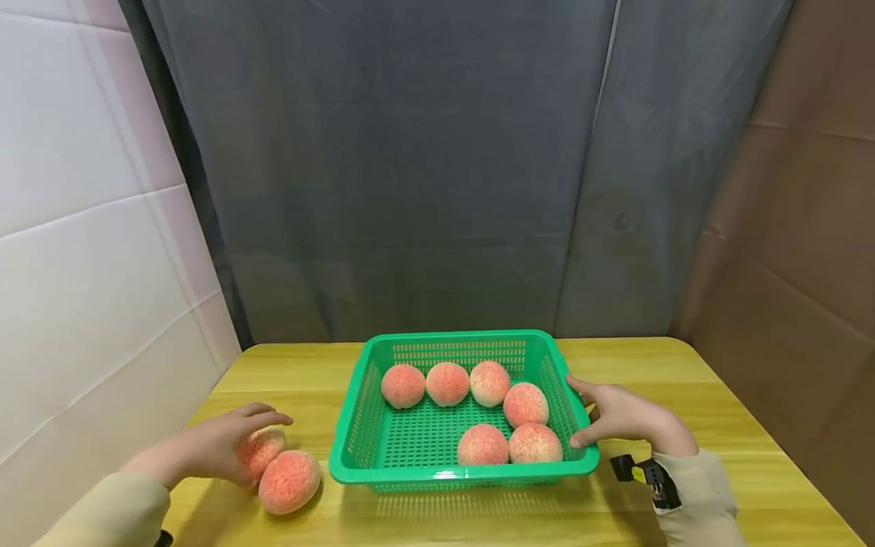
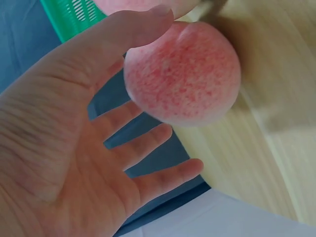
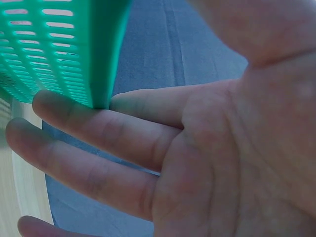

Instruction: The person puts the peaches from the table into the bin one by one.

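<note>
My left hand (image 1: 222, 448), fingers spread, reaches over a pink fuzzy peach (image 1: 261, 448) on the table. In the left wrist view the thumb overlaps the edge of that peach (image 2: 190, 79), while the other fingers stay loosely extended. A second peach (image 1: 289, 482) lies right beside it, nearer the basket. My right hand (image 1: 625, 416) is at the right side of a green plastic basket (image 1: 342, 448), thumb and index finger at its rim. From the right wrist, straight-looking fingers (image 3: 108, 133) reach along the basket's outer side. Thumb contact there is out of view.
Several peaches (image 1: 447, 384) sit in the basket, along its back and right side. The yellow wood-grain table (image 1: 738, 471) has a dark grey curtain (image 1: 410, 190) behind it. A white panel (image 1: 89, 228) stands left, a brown one (image 1: 793, 266) right.
</note>
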Motion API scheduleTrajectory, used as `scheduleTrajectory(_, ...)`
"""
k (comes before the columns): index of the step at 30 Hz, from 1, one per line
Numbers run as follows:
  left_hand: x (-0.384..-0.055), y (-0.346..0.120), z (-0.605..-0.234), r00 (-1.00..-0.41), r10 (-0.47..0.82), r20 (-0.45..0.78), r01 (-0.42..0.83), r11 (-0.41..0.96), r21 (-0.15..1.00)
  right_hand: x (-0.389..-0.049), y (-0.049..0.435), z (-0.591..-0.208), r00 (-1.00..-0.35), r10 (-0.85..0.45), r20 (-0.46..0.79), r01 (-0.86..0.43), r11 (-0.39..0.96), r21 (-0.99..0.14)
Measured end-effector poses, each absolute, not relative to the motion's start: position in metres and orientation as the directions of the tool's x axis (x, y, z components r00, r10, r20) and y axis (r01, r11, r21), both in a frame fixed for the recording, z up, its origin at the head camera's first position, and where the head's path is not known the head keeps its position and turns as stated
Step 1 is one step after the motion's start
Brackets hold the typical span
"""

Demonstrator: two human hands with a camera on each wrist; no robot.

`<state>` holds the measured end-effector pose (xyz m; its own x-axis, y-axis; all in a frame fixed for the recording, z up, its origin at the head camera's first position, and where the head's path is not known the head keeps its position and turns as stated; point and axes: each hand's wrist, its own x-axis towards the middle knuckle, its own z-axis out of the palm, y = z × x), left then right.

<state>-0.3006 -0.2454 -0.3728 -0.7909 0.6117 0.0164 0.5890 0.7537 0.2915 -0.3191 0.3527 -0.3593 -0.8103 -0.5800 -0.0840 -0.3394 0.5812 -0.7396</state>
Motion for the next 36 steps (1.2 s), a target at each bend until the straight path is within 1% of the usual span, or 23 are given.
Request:
scheduleTrajectory(4,-0.305,-0.243,-0.377,-0.775,0.632,0.029,0.615,0.742,0.268,-0.319,0.354,-0.361,-0.809,-0.581,-0.088,-0.335,0.579,-0.744)
scheduleTrajectory(10,-0.311,-0.241,-0.383,-0.756,0.654,0.017,0.634,0.726,0.265,-0.32,0.354,-0.361,-0.809,-0.582,-0.084,-0.333,0.571,-0.751)
scheduleTrajectory(17,-0.314,-0.243,-0.393,-0.77,0.637,-0.04,0.597,0.74,0.309,-0.32,0.354,-0.36,-0.81,-0.581,-0.082,-0.341,0.58,-0.74)
scheduleTrajectory(22,-0.318,-0.245,-0.399,-0.764,0.644,-0.034,0.604,0.734,0.311,-0.32,0.353,-0.361,-0.811,-0.577,-0.091,-0.336,0.588,-0.736)
scheduleTrajectory(27,-0.318,-0.248,-0.406,-0.778,0.628,-0.03,0.592,0.748,0.3,-0.32,0.352,-0.362,-0.81,-0.578,-0.099,-0.326,0.584,-0.744)
scheduleTrajectory(33,-0.321,-0.248,-0.409,-0.763,0.646,0.032,0.631,0.732,0.257,-0.319,0.353,-0.362,-0.812,-0.576,-0.096,-0.322,0.579,-0.749)
scheduleTrajectory(36,-0.321,-0.247,-0.407,-0.769,0.639,0.032,0.622,0.735,0.271,-0.32,0.354,-0.361,-0.813,-0.575,-0.091,-0.328,0.581,-0.745)
